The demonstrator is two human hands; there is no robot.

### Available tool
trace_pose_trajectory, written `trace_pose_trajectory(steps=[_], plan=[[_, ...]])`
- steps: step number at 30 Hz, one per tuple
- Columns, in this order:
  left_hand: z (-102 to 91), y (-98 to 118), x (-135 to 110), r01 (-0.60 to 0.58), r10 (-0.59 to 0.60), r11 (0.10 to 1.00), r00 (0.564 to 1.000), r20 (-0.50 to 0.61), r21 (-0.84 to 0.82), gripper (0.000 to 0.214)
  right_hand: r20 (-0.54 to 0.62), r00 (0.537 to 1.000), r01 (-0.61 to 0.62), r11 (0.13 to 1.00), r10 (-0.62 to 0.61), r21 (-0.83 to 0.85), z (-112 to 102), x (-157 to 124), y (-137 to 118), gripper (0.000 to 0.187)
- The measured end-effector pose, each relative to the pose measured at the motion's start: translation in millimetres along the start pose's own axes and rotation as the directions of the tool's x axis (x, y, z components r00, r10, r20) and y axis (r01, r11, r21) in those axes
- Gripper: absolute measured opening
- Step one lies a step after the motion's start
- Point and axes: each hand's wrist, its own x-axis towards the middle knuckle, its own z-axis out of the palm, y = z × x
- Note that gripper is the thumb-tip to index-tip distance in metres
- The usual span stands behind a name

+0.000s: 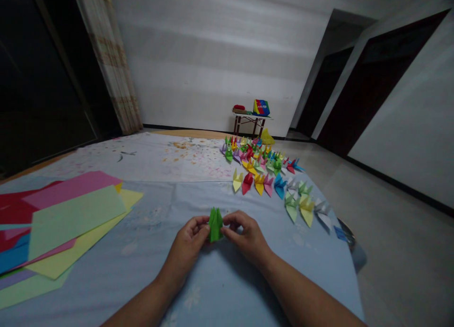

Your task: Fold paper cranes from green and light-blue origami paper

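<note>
A small green folded paper crane [215,225] is held upright over the blue cloth, its two narrow points facing up. My left hand [193,234] pinches its left edge between thumb and fingers. On the other side, my right hand [246,234] grips the right edge the same way. Parts of the paper under the fingertips are hidden. Beyond my hands, to the right, stand several finished-looking paper cranes, among them a red crane [247,183], a blue crane [280,186] and a yellow crane [306,209].
Coloured paper sheets [78,213] lie in a loose pile at the left. A blue tablecloth [142,279] covers the near table, with a white patterned cloth [149,159] farther off. More cranes crowd the far right edge. A small side table [252,115] stands by the wall.
</note>
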Motion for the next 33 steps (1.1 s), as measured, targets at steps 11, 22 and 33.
trace_pose_trajectory(steps=[11,22,33], plan=[[0.5,0.6,0.6,0.016,-0.016,1.000,1.000,0.004,-0.009,0.020,0.079,0.990,0.103,0.985,-0.115,0.137,-2.2,-1.8,-8.4,0.013],[0.7,4.4,0.3,0.088,-0.087,0.992,0.996,0.014,-0.091,0.021,0.195,0.943,0.277,0.961,-0.271,-0.006,-13.9,-1.8,-12.7,0.011],[-2.3,1.7,2.1,0.121,-0.117,0.986,0.992,0.043,-0.116,0.019,0.344,0.892,0.367,0.914,-0.292,-0.176,-19.0,-0.9,-8.8,0.012]])
